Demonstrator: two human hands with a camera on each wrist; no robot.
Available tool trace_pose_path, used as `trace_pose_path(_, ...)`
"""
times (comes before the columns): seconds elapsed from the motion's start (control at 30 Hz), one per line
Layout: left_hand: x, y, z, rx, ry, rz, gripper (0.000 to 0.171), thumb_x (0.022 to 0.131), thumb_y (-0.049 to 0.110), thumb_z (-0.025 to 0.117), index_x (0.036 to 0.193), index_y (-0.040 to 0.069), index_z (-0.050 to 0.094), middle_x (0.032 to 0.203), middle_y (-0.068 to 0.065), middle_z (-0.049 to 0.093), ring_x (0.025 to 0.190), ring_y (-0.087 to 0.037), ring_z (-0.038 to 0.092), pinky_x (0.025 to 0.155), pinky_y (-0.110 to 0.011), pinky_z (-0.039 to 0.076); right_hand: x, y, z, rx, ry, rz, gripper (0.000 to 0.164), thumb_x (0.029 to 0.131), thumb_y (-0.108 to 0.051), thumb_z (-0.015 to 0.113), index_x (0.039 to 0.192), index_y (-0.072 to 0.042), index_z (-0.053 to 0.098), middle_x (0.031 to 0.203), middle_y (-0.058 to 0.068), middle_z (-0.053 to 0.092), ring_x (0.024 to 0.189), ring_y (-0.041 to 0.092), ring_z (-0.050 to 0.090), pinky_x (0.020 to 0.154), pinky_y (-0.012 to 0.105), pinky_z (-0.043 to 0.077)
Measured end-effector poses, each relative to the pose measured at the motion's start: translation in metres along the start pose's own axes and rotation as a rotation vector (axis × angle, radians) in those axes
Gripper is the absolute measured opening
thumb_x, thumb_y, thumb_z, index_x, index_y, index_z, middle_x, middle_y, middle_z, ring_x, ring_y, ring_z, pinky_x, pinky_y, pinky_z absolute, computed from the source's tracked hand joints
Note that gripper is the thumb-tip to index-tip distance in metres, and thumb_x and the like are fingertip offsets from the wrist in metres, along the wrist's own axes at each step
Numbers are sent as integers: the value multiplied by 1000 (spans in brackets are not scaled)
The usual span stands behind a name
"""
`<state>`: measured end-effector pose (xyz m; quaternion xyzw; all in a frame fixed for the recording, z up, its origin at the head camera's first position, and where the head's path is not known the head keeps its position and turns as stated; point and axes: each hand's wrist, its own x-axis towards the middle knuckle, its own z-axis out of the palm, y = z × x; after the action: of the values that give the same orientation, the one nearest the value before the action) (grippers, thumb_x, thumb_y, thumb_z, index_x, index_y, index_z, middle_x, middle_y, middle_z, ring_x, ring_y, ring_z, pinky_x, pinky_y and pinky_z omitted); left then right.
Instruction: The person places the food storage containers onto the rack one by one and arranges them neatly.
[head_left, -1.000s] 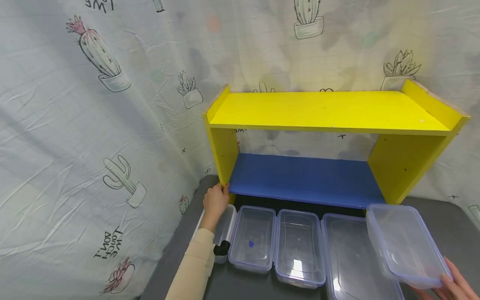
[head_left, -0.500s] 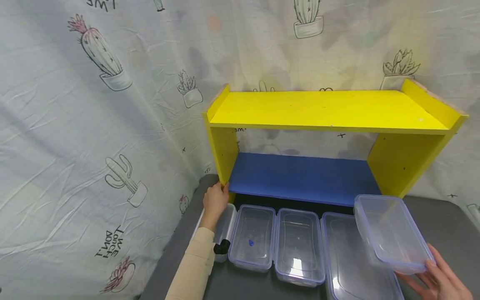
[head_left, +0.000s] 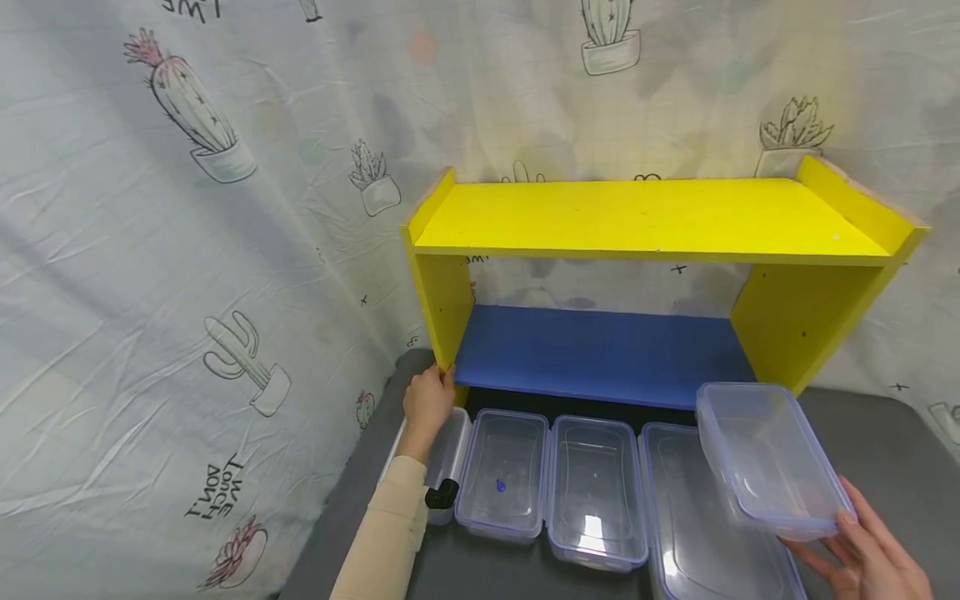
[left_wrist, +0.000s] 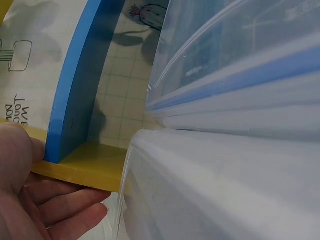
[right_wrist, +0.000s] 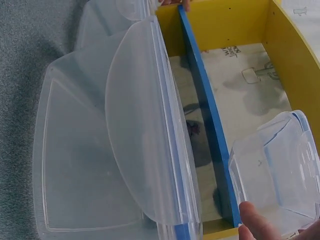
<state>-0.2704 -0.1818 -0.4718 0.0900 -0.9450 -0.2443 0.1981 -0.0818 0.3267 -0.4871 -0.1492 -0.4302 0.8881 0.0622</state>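
Note:
My left hand (head_left: 427,404) grips the lower front edge of the left side panel (head_left: 441,321) of a yellow shelf unit. In the left wrist view its thumb lies on one side of the yellow panel (left_wrist: 92,162) and the fingers on the other. With my right hand (head_left: 866,550) I hold a clear plastic food container (head_left: 772,454) with a bluish rim by its near right corner. It hangs tilted over the right part of a larger clear container (head_left: 701,517), in front of the shelf's right panel. The right wrist view shows the held container (right_wrist: 277,170) beside the blue board (right_wrist: 212,115).
Left of the large container stand two lidded clear containers (head_left: 597,492) (head_left: 504,471), one with a small blue mark on it. Another container (head_left: 450,458) is partly behind my left forearm. The blue shelf board (head_left: 600,350) spans the unit beneath the yellow top board (head_left: 652,217). Cactus-print cloth (head_left: 300,250) hangs around.
My right hand has carried the held container leftward and slightly up, toward the shelf's right end. My left hand keeps its grip on the panel.

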Motion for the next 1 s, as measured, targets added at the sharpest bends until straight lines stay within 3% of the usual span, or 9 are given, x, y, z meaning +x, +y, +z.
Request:
trace_pose_path(0.2, 0, 0, 0, -3, -12, -11, 39, 99, 39, 53, 73, 11, 58, 64, -10, 58, 56, -29, 56, 48, -39, 37, 0, 2, 11, 8, -54, -66, 41, 99, -13, 52, 136, -31, 55, 109, -18, 68, 88, 6, 71, 58, 38, 58)
trace_pose_path(0.47, -1, 1, -2, -12, -26, -15, 38, 99, 39, 53, 74, 11, 59, 63, -9, 57, 54, -27, 54, 46, -38, 35, 6, 3, 22, -25, -16, -83, 50, 94, -21, 59, 142, -32, 48, 108, -20, 67, 86, 4, 70, 57, 36, 57)
trace_pose_path(0.63, -1, 1, -2, -12, -20, -13, 37, 99, 39, 53, 74, 11, 58, 63, -9, 58, 55, -27, 55, 47, -38, 36, 12, 2, 29, -134, 33, -62, 62, 93, -33, 59, 149, -31, 35, 115, -23, 58, 86, 0, 68, 59, 33, 58)
trace_pose_path(0.73, 0, 1, -1, -11, -16, -11, 37, 98, 39, 53, 74, 12, 59, 64, -9, 58, 55, -28, 56, 47, -38, 36, 16, 2, 31, -183, 15, -87, 65, 93, -35, 57, 152, -28, 30, 118, -21, 55, 88, -2, 67, 60, 31, 57)
trace_pose_path(1.0, -1, 1, 0, -14, 0, -3, 36, 98, 39, 54, 75, 12, 60, 64, -9, 59, 57, -30, 58, 47, -40, 38, 20, 4, 33, -89, -217, -212, 55, 100, -19, 47, 152, -19, 30, 121, -14, 59, 99, 3, 68, 67, 30, 58)
